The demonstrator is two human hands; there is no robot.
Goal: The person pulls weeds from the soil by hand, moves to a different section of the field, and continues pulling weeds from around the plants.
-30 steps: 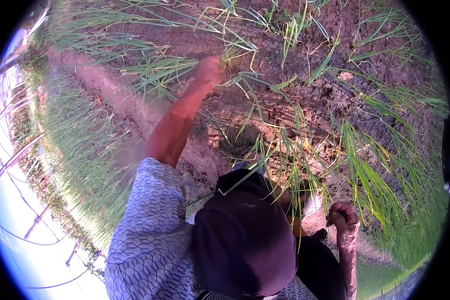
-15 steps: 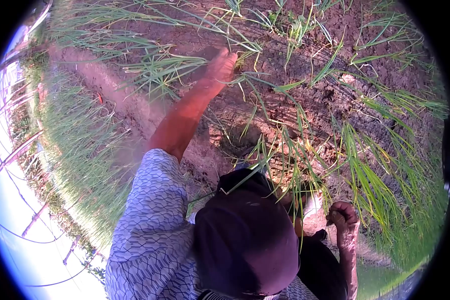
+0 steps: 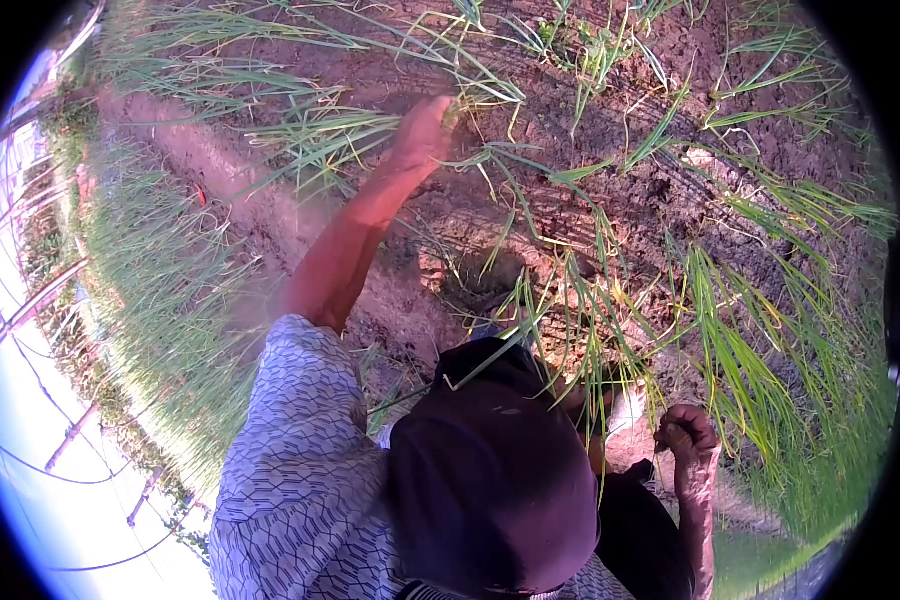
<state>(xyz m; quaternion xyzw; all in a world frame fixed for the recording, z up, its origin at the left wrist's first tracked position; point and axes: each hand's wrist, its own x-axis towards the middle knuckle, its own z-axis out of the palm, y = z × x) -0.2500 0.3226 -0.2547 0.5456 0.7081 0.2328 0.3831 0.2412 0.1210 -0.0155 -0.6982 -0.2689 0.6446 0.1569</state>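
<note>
My left hand (image 3: 428, 128) reaches out over the soil, back of the hand upward, beside a clump of long green onion-like leaves (image 3: 325, 135). Its fingers point down and away, blurred and mostly hidden behind the hand. At the lower right my right hand (image 3: 688, 432) is closed in a fist, thumb against the curled fingers; what it holds, if anything, I cannot make out. Bright green leaves (image 3: 730, 350) rise just beyond that fist. A dark cap (image 3: 500, 470) and a patterned sleeve (image 3: 300, 440) fill the lower middle and left.
Brown, clumpy soil (image 3: 530, 215) carries more green plants (image 3: 595, 60) at the top and right. Dense grass-like growth (image 3: 170, 290) borders the left, past a bare dirt strip (image 3: 260, 225). Thin poles and wires (image 3: 30, 310) stand at the far left edge.
My left hand has drawn slightly to the left, and its forearm and sleeve have shifted left and down with it. My right hand has stayed nearly still.
</note>
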